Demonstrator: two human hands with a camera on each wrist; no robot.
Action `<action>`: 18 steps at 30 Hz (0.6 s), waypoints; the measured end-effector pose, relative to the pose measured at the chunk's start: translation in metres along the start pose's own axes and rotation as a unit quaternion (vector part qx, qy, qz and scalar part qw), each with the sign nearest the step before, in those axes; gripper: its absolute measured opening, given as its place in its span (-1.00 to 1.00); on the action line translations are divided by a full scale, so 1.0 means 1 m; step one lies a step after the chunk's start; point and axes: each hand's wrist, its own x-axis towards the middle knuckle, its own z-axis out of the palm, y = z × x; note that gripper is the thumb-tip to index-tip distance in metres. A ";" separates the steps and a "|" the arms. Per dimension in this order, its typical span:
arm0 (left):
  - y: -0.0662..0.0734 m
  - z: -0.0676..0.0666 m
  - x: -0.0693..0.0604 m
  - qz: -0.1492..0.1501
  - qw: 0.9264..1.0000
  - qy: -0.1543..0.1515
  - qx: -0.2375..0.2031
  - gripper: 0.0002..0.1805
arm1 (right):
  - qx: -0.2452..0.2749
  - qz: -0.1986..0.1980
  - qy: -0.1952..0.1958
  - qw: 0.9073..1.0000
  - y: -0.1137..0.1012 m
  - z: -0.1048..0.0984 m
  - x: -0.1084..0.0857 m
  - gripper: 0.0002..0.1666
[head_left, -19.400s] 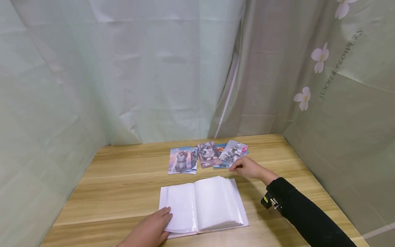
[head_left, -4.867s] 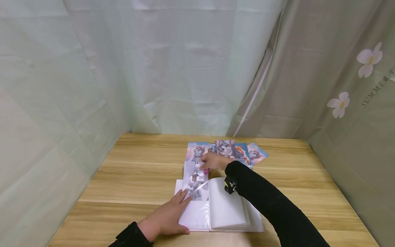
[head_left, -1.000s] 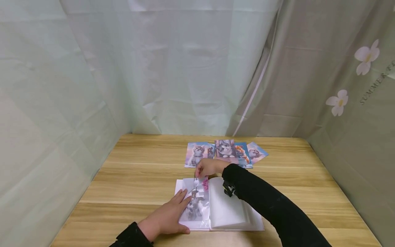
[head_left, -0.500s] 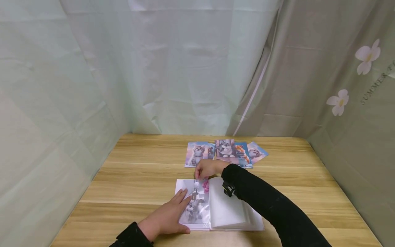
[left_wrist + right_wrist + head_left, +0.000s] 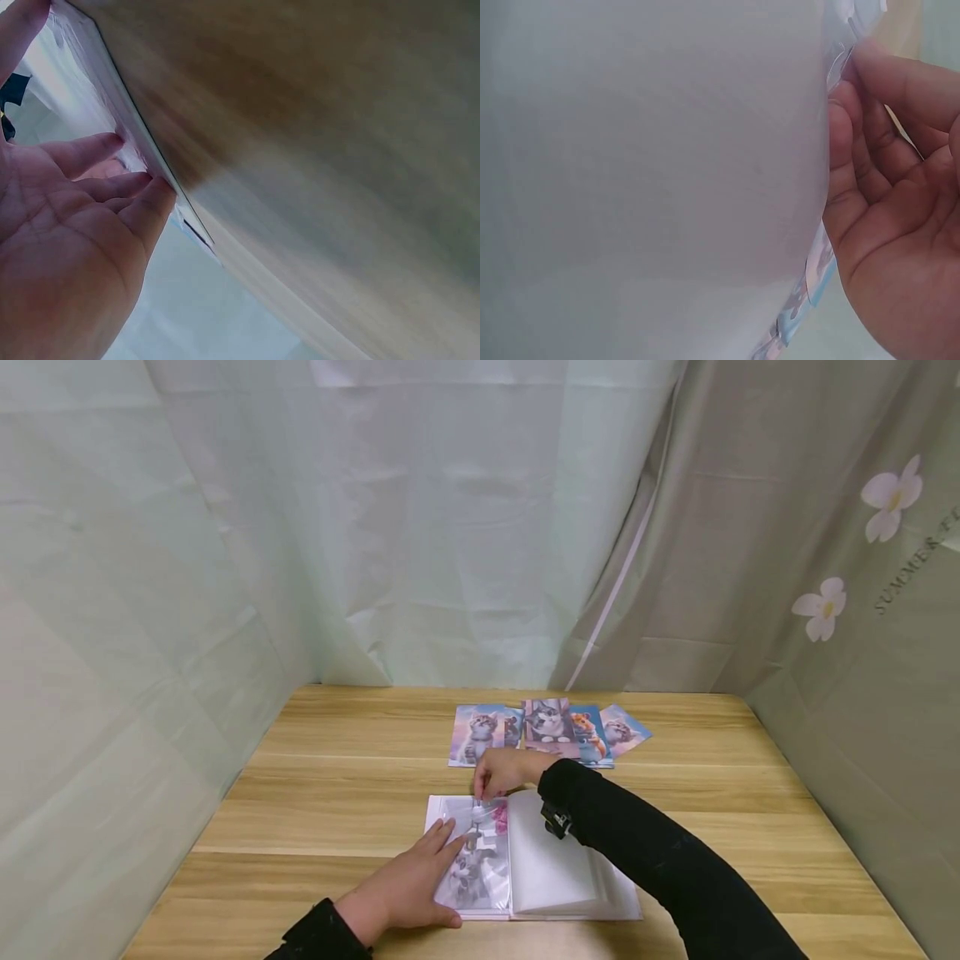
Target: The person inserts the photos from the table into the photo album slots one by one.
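Observation:
A white photo album point(image 5: 551, 868) lies spread on the wooden table. In its left page's clear pocket sits a greyish photo point(image 5: 474, 864) with a pink flower at its upper right. My right hand point(image 5: 508, 768) pinches the photo's top edge at the pocket mouth, thumb against fingers. The right wrist view shows that hand point(image 5: 907, 165) beside clear film, with a blank page hiding much. My left hand point(image 5: 408, 881) rests with spread fingers on the album's left side. In the left wrist view its fingertips point(image 5: 161, 193) touch the album edge.
Behind the album lie several loose pictures: a kitten photo point(image 5: 474, 735) at left, a grey-and-white cat photo point(image 5: 547, 722), an orange animal picture point(image 5: 588, 735) and a tilted photo point(image 5: 625, 731) at right. Pale curtains point(image 5: 465, 527) enclose the wooden table point(image 5: 322, 785).
The photo has slid down towards the person, deeper into the left pocket. My right hand has followed it slightly down. The left hand holds its place.

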 end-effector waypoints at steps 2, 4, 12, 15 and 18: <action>0.000 0.000 0.000 0.000 1.000 -0.001 0.001 0.16 | 0.001 -0.004 0.001 1.000 0.000 0.000 0.000 -0.89; 0.000 -0.001 0.000 0.000 1.000 -0.002 0.000 0.16 | 0.003 -0.007 0.002 1.000 -0.001 0.000 0.000 -0.89; 0.001 -0.002 0.001 -0.005 1.000 -0.008 -0.005 0.16 | 0.001 -0.013 0.001 1.000 0.001 -0.002 -0.002 -0.86; 0.000 -0.001 0.001 -0.009 1.000 -0.011 -0.006 0.16 | -0.005 -0.022 0.003 1.000 0.003 -0.004 -0.002 -0.88; 0.000 -0.001 0.002 -0.009 1.000 -0.008 -0.004 0.16 | -0.005 -0.028 0.003 1.000 0.003 -0.005 -0.005 -0.88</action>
